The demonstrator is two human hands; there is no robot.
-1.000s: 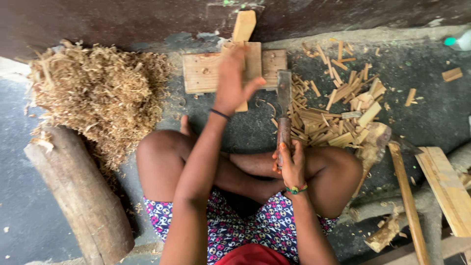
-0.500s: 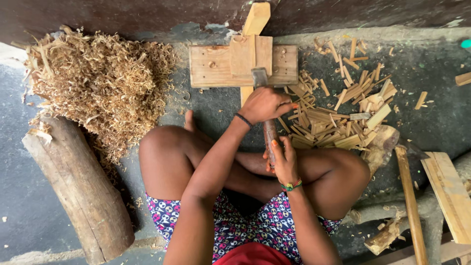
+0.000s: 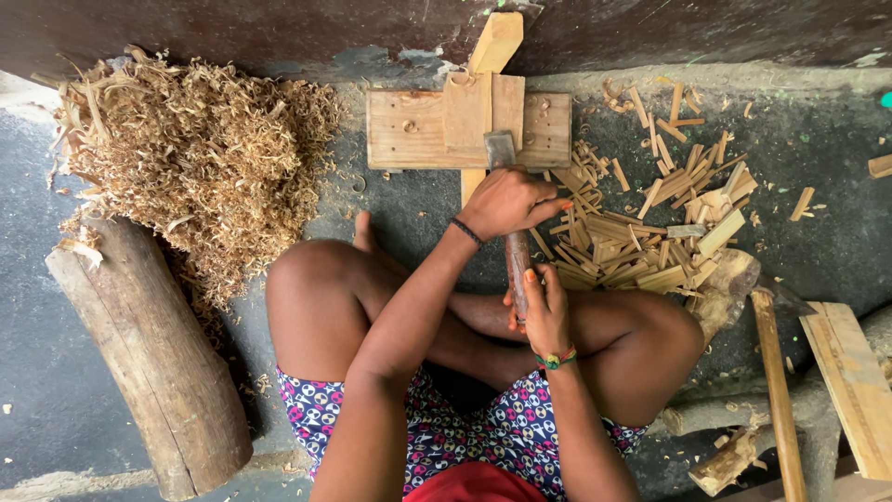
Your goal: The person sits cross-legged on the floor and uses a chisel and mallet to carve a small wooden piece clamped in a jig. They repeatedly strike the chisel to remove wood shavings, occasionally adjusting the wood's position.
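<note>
I sit cross-legged on the floor. My right hand [image 3: 544,311] grips the handle of a long cleaver-like blade [image 3: 500,149]. Its metal tip lies over a flat wooden board [image 3: 409,130] in front of my legs. My left hand [image 3: 506,200], with a dark band at the wrist, is closed over the blade's middle, just below the board. A narrow wooden piece [image 3: 467,112] lies across the board, and a pale stick [image 3: 495,42] juts out beyond it toward the wall.
A big heap of wood shavings [image 3: 195,158] lies at the left, with a thick log [image 3: 149,353] below it. Several split wood strips [image 3: 641,242] are piled at the right. A long handle [image 3: 776,390] and planks [image 3: 850,381] lie at the far right.
My left hand came off the wood on the board and closed over the blade. The blade swung from the right of the board to its middle, pointing at the narrow piece.
</note>
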